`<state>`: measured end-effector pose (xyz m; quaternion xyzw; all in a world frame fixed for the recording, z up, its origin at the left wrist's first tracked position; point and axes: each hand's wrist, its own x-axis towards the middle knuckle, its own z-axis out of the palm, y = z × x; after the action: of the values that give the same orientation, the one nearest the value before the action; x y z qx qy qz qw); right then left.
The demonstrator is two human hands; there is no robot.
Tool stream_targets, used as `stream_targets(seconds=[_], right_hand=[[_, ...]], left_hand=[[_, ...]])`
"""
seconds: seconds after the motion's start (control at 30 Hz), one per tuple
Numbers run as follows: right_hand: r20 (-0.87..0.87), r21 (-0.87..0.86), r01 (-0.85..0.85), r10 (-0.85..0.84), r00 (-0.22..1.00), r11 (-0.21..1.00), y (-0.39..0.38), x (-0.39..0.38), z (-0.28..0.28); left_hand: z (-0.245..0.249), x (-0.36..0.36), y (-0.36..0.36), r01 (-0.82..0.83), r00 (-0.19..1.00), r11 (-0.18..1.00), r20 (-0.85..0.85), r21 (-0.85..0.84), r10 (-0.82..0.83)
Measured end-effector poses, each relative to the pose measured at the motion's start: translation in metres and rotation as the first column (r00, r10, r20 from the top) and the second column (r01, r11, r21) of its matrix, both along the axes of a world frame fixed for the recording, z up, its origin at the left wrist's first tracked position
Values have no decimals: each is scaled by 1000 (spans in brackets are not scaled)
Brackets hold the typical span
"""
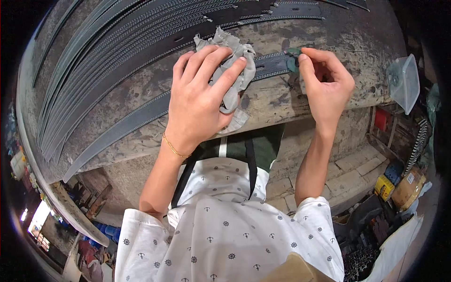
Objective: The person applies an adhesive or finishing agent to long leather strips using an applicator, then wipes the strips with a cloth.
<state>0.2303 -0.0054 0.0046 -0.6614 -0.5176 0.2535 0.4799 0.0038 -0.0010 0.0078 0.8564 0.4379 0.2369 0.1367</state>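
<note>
A grey belt strap [134, 117] with white stitching along its edges lies across the worktable near its front edge. My left hand [197, 98] presses a crumpled grey cloth [237, 45] onto the strap's middle, fingers bent over it. At the strap's right end, my right hand [330, 87] pinches a small dark green piece [292, 64] between thumb and index finger. What this piece is cannot be made out, and the fingers partly cover it. Under the left hand and cloth, part of the strap is hidden.
Many similar stitched straps [127, 51] lie side by side across the back and left of the stained worktable [357, 47]. A clear plastic container [404, 84] stands at its right edge. Below right are a cardboard box [408, 188] and a yellow box [384, 187].
</note>
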Motion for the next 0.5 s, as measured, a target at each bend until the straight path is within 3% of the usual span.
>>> stream_targets(seconds=[0.2,0.27,0.33,0.43,0.5], right_hand=[[-198,126,146,-120,973,981,0,14,-9],[-305,165,216,-158,939,962,1,17,-11],[-374,133,250,-185,909,959,0,17,-7],[-506,184,299,-171,845,936,1,21,-10],[-518,184,307,-173,838,934,-1,20,-10]], left_hand=[[14,12,9,36,999,999,-30,-40,-38],[14,30,21,119,989,992,93,-33,-115],[6,48,30,221,968,973,112,62,-226],[-4,56,30,231,972,968,18,97,-234],[-6,54,31,206,973,975,85,80,-213]])
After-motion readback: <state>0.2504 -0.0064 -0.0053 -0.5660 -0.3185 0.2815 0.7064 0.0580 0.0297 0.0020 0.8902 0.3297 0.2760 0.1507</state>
